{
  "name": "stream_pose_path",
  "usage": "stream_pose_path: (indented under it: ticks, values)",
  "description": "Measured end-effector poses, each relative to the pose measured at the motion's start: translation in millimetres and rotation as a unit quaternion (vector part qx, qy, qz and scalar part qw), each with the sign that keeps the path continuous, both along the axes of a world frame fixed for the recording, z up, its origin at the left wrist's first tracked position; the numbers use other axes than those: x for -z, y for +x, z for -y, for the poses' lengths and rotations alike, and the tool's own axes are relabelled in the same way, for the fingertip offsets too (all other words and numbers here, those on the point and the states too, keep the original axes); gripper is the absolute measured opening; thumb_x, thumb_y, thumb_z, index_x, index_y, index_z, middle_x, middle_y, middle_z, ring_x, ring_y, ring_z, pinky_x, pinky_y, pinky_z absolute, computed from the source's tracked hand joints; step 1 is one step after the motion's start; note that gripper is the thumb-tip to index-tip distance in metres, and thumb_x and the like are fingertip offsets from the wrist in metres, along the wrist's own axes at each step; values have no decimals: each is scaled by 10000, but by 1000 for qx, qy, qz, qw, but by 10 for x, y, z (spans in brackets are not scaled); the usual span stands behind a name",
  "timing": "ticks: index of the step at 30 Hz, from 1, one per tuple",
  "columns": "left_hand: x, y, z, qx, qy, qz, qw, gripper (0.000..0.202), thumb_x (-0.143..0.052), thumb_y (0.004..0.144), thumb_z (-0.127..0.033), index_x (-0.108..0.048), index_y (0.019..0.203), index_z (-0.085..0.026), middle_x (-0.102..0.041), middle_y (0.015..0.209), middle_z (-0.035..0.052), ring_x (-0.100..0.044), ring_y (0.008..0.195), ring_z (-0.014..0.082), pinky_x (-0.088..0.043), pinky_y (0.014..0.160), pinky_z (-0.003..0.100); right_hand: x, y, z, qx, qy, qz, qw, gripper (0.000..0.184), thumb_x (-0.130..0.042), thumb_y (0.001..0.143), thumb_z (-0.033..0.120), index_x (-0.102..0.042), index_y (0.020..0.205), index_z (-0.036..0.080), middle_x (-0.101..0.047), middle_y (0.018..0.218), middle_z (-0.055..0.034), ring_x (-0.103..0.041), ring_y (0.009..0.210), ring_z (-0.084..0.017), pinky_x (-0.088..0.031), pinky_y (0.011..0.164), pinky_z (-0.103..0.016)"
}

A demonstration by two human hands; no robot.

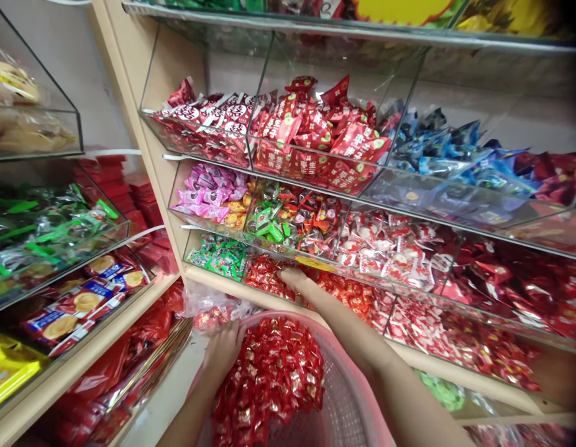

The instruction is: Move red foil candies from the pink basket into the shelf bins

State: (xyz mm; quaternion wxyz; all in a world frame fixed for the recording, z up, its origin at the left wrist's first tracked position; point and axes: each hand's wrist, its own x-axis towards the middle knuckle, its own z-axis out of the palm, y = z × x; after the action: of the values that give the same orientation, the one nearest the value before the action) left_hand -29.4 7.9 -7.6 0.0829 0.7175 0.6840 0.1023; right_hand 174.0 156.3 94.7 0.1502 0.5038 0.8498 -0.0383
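Note:
A pink plastic basket [343, 372] stands before the shelves, partly filled with red-wrapped candies [278, 366]. My left hand [225, 343] is closed on the basket's left rim, with its back towards me. My right arm stretches over the basket to the lowest shelf. There my right hand [294, 280] is at a compartment of red candies [266, 276], its fingers curled down among the wrappers. Whatever those fingers hold is hidden. Beside that compartment lie green-wrapped candies [220, 254] on the left and orange-red ones [353, 295] on the right.
Clear-walled shelf bins above hold red packets [315, 124], blue packets [455, 149], purple candies [213, 186] and white-and-red candies [394, 248]. A wooden upright [143, 130] divides off the left shelves with biscuit packs [87, 301]. A clear plastic bag [213, 310] lies behind the basket.

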Motion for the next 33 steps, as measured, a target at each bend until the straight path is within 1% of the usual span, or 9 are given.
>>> stream_pose_path:
  ticks: [4, 8, 12, 14, 17, 20, 24, 28, 33]
  values:
    - [9, -4, -8, 0, 4, 5, 1000, 430, -203, 910, -387, -533, 1088, -176, -649, 1022, 80, -606, 918, 193, -421, 798, 313, 167, -37, -62, -14, -15, -1, 1000, 388, -525, 710, 27, -605, 1062, 170, -607, 1100, -106, -590, 938, -204, -436, 694, -218]
    - [14, -2, -15, -3, 5, 7, 1000, 433, -209, 909, -394, -524, 1105, -172, -643, 1046, 82, -598, 949, 194, -414, 820, 312, 242, -26, -96, -15, -14, -17, 1000, 354, -543, 725, 73, -602, 1059, 171, -603, 1100, -105, -576, 958, -199, -420, 703, -215]
    - [23, 0, -22, -8, -3, 12, 1000, 437, -216, 904, -412, -528, 1104, -180, -639, 1060, 83, -594, 957, 193, -413, 827, 311, 227, 19, -139, -2, -17, -34, 999, 341, -628, 703, 218, -597, 1039, 169, -584, 1125, -99, -576, 931, -199, -409, 662, -210]
    - [37, -1, -25, -9, -1, 11, 1000, 443, -210, 903, -421, -531, 1100, -187, -640, 1059, 82, -595, 954, 194, -413, 825, 312, 184, 42, -152, 9, -17, -39, 999, 349, -617, 714, 271, -589, 1044, 162, -598, 1098, -96, -586, 890, -191, -403, 626, -207]
    - [62, -6, -30, -8, 2, 11, 1000, 462, -192, 903, -432, -533, 1099, -189, -639, 1060, 85, -598, 948, 198, -419, 810, 315, 105, 69, -139, 17, -25, -34, 999, 336, -586, 735, 297, -594, 1041, 159, -635, 1018, -88, -604, 825, -183, -401, 587, -207]
    - [73, -7, -31, -10, 1, 12, 1000, 464, -192, 903, -434, -535, 1100, -192, -639, 1058, 88, -599, 946, 193, -422, 804, 309, 77, 86, -94, 25, -52, 1, 998, 303, -600, 722, 280, -631, 991, 143, -659, 970, -105, -623, 791, -195, -419, 589, -217]
    - [63, -3, -28, -5, 6, 8, 1000, 451, -201, 902, -425, -531, 1100, -189, -647, 1029, 90, -606, 924, 194, -426, 793, 308, 153, 91, -29, 41, -77, 41, 995, 289, -682, 634, 204, -677, 903, 97, -668, 944, -158, -636, 817, -244, -461, 630, -248]
    - [47, 7, -27, -6, 4, 2, 1000, 445, -194, 903, -419, -540, 1053, -182, -653, 990, 88, -613, 886, 202, -436, 759, 310, 231, 81, 6, 48, -73, 47, 995, 340, -692, 626, 175, -670, 955, 93, -658, 993, -167, -625, 895, -264, -483, 695, -268]
    - [21, 22, -18, -13, -1, 2, 1000, 446, -197, 904, -415, -535, 1069, -175, -648, 1008, 93, -607, 891, 202, -436, 761, 310, 220, 71, 30, 58, -67, 44, 995, 359, -685, 634, 140, -660, 992, 113, -647, 1032, -166, -617, 938, -255, -490, 727, -264]
